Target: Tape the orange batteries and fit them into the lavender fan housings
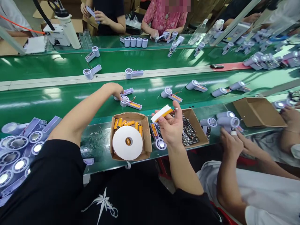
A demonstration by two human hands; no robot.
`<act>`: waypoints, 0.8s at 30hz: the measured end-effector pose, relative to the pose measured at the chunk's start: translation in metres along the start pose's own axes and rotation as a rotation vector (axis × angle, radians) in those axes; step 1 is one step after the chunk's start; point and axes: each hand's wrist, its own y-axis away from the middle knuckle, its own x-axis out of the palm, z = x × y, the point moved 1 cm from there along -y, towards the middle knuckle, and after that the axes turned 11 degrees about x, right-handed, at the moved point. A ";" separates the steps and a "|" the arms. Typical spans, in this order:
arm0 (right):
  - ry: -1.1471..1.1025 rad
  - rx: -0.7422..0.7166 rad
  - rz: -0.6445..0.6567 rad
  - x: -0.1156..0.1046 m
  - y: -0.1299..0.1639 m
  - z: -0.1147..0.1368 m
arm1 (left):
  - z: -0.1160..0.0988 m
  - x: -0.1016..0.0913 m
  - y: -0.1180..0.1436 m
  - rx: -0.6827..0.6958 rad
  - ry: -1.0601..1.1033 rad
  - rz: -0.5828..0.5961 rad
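Several fan housings dot the green conveyor belt.

3 cardboard boxes – 1 tape roll

Tape roll in box, beside belt

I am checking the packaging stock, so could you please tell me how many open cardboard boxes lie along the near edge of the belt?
3: one with the white tape roll, one beside the right hand, one at right. Others may be hidden.
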 end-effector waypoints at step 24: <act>1.065 -0.137 0.572 0.185 -0.142 -0.062 | 0.066 0.073 0.093 -0.145 0.186 -0.169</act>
